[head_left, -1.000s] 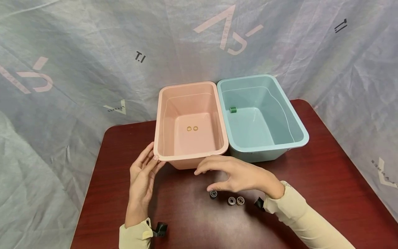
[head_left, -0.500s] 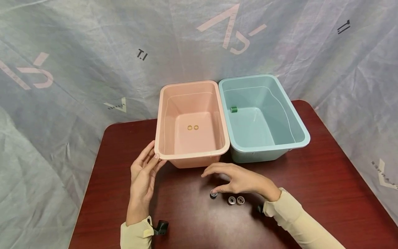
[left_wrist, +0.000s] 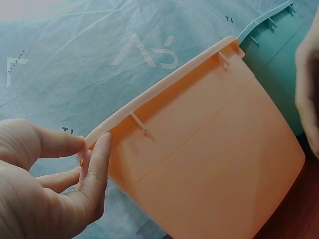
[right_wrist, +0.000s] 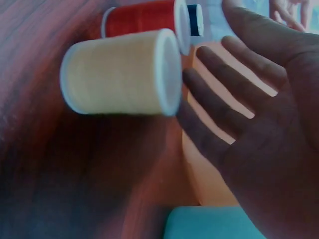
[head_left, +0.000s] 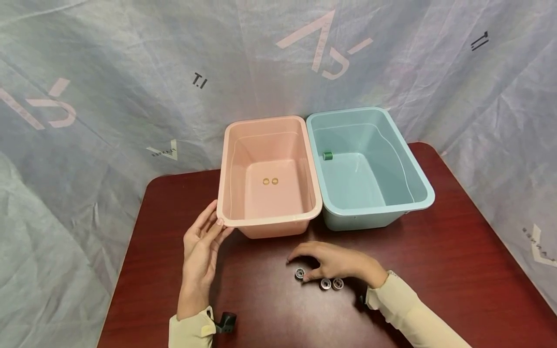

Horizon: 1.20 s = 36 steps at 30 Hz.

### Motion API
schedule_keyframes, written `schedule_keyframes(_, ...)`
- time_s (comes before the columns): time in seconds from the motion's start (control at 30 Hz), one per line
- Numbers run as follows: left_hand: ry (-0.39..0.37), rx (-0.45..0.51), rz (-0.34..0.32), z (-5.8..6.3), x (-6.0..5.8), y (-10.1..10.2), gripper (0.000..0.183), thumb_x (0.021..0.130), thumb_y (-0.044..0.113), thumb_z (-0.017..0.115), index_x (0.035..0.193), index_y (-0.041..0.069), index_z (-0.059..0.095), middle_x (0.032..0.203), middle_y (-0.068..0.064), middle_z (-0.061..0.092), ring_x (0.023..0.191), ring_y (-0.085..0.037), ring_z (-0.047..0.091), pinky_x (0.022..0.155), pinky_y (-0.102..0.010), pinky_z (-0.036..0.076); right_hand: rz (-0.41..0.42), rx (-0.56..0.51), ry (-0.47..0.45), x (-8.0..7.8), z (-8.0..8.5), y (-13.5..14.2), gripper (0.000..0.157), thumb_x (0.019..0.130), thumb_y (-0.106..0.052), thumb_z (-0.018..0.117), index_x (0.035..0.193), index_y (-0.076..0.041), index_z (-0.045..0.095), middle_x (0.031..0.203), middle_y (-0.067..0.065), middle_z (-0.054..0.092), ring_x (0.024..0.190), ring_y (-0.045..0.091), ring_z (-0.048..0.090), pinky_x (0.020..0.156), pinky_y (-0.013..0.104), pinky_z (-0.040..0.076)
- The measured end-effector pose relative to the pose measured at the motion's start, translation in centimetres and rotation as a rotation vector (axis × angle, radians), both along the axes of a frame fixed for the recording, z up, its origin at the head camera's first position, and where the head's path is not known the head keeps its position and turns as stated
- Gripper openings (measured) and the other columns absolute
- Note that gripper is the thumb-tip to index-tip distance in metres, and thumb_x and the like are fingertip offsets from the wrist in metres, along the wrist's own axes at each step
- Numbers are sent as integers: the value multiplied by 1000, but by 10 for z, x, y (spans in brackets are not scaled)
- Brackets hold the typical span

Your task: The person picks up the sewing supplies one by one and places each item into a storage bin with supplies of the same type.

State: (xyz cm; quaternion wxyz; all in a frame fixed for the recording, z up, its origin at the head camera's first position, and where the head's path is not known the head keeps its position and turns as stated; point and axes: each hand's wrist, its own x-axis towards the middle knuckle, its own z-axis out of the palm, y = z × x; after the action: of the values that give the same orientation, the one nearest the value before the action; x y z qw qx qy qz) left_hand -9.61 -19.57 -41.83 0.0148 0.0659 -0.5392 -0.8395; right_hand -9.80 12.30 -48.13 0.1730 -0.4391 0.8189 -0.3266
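My left hand [head_left: 202, 253] pinches the front left corner of the pink bin [head_left: 270, 221], thumb on the outside of the lip in the left wrist view. In the head view my right hand [head_left: 337, 261] is over the table, fingers curved and spread with nothing held. Its thumb tip is beside a dark thread spool [head_left: 300, 274]; contact cannot be told. Near the palm stand a red thread spool [right_wrist: 142, 20] and a pale yellow thread spool [right_wrist: 119, 72], upright side by side in the head view. Two small yellow rings [head_left: 270, 181] lie in the pink bin.
A light blue bin [head_left: 378, 211] stands against the pink bin's right side, with a green thread spool [head_left: 328, 155] inside at its left. Both are on a dark red table [head_left: 452, 251], before a grey cloth backdrop [head_left: 130, 72].
My right hand has come down and back from the pink bin's front toward the dark spool. My left hand keeps its hold on the pink bin's corner.
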Motion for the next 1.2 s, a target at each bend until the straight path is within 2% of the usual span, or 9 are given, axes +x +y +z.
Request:
schedule_keyframes(0.13, 2, -7, -5, -1, 0, 0, 55, 103, -8, 55, 155, 6, 47, 143, -16, 53, 121, -21, 63, 90, -26, 64, 3, 49, 34, 1, -7, -2, 50, 91, -26, 81, 138, -16, 66, 136, -3, 68, 130, 19, 60, 117, 44, 48)
schedule_keyframes(0.37, 5, -9, 0, -2, 1, -1, 54, 103, -7, 56, 155, 6, 48, 143, -16, 53, 123, -21, 62, 92, -26, 64, 3, 62, 102, 2, -14, -6, 44, 91, -26, 81, 132, -18, 70, 132, -7, 70, 129, 18, 61, 117, 45, 48)
schedule_keyframes(0.63, 16, -10, -3, -3, 2, 0, 55, 103, -7, 56, 155, 5, 47, 142, -15, 54, 123, -20, 63, 93, -27, 64, -9, 54, 115, 4, -15, -8, 30, 91, -26, 81, 119, -19, 74, 126, -6, 70, 126, 15, 62, 117, 46, 48)
schedule_keyframes(0.8, 23, -14, -7, -4, 2, 0, 55, 103, -7, 56, 155, 4, 46, 142, -15, 54, 124, -20, 63, 93, -27, 64, -19, 32, 113, 6, -16, -7, 27, 93, -26, 79, 118, -18, 74, 125, -5, 71, 124, 15, 62, 116, 47, 48)
schedule_keyframes(1.2, 26, -19, -4, -4, 2, 0, 55, 103, -8, 55, 156, 4, 45, 143, -16, 53, 126, -22, 62, 93, -27, 63, -80, -30, 97, 12, -9, -5, 25, 97, -24, 75, 121, -19, 73, 121, -10, 70, 120, 10, 63, 110, 36, 53)
